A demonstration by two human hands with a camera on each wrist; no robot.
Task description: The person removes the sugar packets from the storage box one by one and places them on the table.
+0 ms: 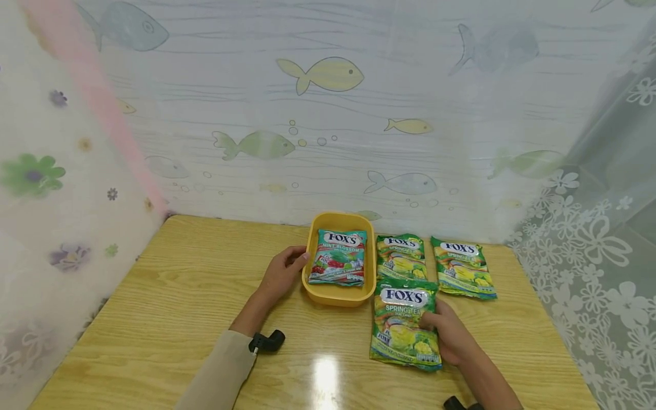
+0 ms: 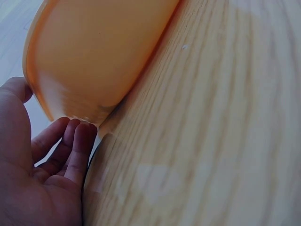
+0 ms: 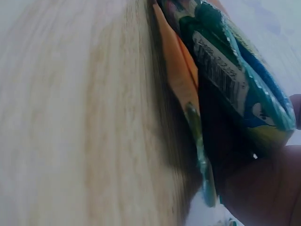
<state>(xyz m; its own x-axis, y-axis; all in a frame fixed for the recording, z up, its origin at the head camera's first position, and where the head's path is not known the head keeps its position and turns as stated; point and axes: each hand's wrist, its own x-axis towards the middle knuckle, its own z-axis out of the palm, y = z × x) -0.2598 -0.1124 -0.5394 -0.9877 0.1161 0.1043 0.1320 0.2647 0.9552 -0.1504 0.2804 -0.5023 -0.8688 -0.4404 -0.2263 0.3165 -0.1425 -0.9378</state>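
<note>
My left hand [image 1: 285,272] holds the left side of a yellow plastic box [image 1: 335,299]. In the left wrist view its thumb is at the box's rim and its bent fingertips meet the outer wall. Inside the box lies a teal and red bag of Fox's Mint Blossom candy [image 1: 338,259]. My right hand [image 1: 451,333] grips a green and yellow bag of Fox's Spring Tea candy [image 1: 405,327] by its right edge, thumb on the front. The bag is raised above the table in the right wrist view, and that hand's other fingers are hidden behind it.
Two more Spring Tea bags lie to the right of the box: one bag [image 1: 401,256] close beside it, partly overlapped by the held one, and another bag [image 1: 463,267] farther right. A fish-patterned curtain [image 1: 328,142] hangs along the back edge of the wooden table [image 1: 205,285].
</note>
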